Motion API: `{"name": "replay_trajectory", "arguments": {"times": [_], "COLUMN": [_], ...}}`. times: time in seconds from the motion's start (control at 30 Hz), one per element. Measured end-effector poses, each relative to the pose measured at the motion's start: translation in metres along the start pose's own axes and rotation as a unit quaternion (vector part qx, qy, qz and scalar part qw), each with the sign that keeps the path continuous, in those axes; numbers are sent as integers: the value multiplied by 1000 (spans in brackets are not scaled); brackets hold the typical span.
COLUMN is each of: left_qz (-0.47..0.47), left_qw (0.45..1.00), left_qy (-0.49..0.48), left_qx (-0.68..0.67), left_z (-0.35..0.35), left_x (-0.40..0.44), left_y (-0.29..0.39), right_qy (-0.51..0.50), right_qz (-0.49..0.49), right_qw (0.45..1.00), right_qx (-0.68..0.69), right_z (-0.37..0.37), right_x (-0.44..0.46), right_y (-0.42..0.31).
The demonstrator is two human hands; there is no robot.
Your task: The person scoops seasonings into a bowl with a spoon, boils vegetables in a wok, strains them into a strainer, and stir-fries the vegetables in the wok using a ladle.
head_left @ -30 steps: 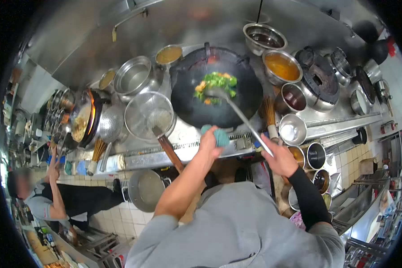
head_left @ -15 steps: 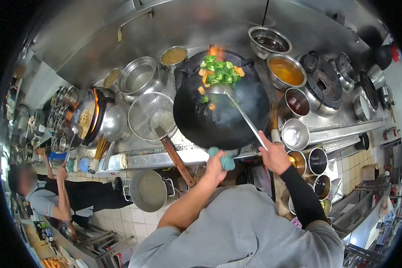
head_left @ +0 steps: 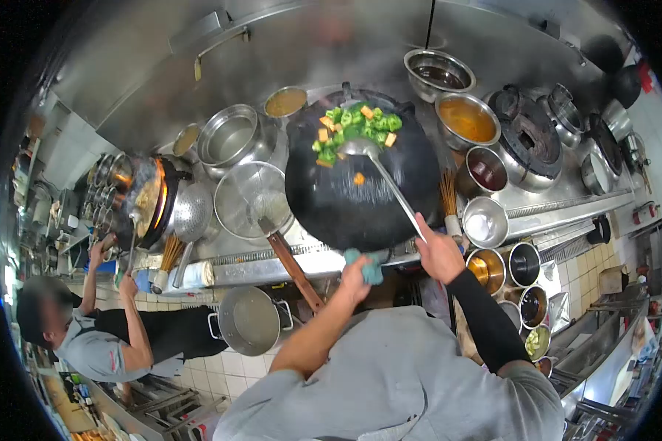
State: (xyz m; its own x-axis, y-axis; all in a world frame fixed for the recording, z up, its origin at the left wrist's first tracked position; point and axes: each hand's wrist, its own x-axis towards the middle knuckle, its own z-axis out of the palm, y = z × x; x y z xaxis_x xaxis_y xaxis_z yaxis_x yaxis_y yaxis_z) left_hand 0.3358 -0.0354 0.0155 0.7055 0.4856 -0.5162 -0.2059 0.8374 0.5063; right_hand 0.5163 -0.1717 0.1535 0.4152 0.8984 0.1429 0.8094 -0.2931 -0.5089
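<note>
A large black wok stands in the middle of the range. Green broccoli with orange pieces lies at its far side, and one orange piece sits lower down. My right hand is wrapped round the handle of a metal ladle, whose bowl touches the near edge of the food. My left hand is closed on a teal cloth at the wok's near rim; the rim under the cloth is hidden.
Left of the wok are a mesh strainer and a steel pot. Sauce bowls line its right. A co-worker stands at a flaming wok. A large pot sits below the counter edge.
The wok has tilted and come nearer my body, and the food has shifted and spread at its far side. The flame behind it is gone. The co-worker has leaned towards the other wok.
</note>
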Motion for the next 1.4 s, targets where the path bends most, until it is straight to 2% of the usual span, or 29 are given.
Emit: {"name": "replay_trajectory", "arguments": {"times": [0.03, 0.07, 0.17, 0.23, 0.3, 0.33, 0.43, 0.47, 0.5, 0.57, 0.63, 0.7, 0.73, 0.83, 0.87, 0.93, 1.03, 1.1, 1.17, 1.23, 1.27, 1.37, 1.4], "left_qz": [2, 29, -29, -50, -56, -43, -30, -29, -15, -14, 15, -7, 2, -67, -52, -17, 126, 259, 346, 346, 345, 281, 221], "left_qw": [998, 997, 996, 996, 993, 997, 998, 998, 998, 1000, 999, 999, 989, 992, 995, 992, 979, 901, 801, 812, 818, 888, 935], "left_qy": [63, 70, 15, 75, -52, 35, 44, 44, 58, 12, 39, 35, 134, -19, 29, 123, 123, 138, 148, 129, 121, 106, 96], "left_qx": [10, -34, -82, -23, -87, -53, -27, 17, -4, -6, -11, -35, -58, -102, -74, -14, 103, 320, 465, 452, 444, 348, 262], "left_z": [18, 36, 50, 90, 54, 62, 30, 22, 28, -1, 25, 32, 63, 49, 49, 89, 80, 26, 31, 26, 25, 46, 52], "left_x": [-18, -29, 1, 6, 60, 61, 66, 48, 24, 13, -14, -8, -13, 25, 29, 3, 1, 29, 3, 3, 6, -1, 0], "left_y": [1, 9, 43, 75, 73, 75, 53, 44, 36, 11, 16, 31, 48, 78, 77, 92, 69, 42, 44, 39, 36, 34, 34], "right_qy": [-3, -9, -89, -149, -140, -134, -83, -69, -53, -43, 30, -1, 27, 12, -11, 8, 23, 36, 28, 24, 18, -27, -59], "right_qz": [1, -8, 8, 21, 1, -7, 19, 21, 23, 41, 15, 117, 100, 175, 220, 272, 306, 326, 336, 361, 349, 320, 312], "right_qw": [1000, 999, 995, 989, 990, 991, 996, 997, 998, 997, 994, 985, 986, 970, 954, 906, 837, 784, 720, 609, 571, 448, 406], "right_qx": [10, 33, 32, 14, -4, -12, -32, -13, 6, 55, 109, 125, 128, 170, 204, 324, 453, 528, 607, 706, 742, 834, 857], "right_z": [-13, -28, -92, -109, -91, -77, -26, -14, -8, -26, -47, -69, -74, -66, -70, -73, -71, -63, -49, -53, -57, -52, -40], "right_x": [-9, -19, -37, -34, -19, -11, 12, 13, 10, -5, -27, -38, -38, -15, -5, 10, 16, 8, 3, -2, 0, 1, 10], "right_y": [-4, -6, -27, -29, -18, -11, -3, -1, -2, -12, -15, -19, -19, 1, 2, -5, -6, -8, -11, -39, -53, -67, -54]}}
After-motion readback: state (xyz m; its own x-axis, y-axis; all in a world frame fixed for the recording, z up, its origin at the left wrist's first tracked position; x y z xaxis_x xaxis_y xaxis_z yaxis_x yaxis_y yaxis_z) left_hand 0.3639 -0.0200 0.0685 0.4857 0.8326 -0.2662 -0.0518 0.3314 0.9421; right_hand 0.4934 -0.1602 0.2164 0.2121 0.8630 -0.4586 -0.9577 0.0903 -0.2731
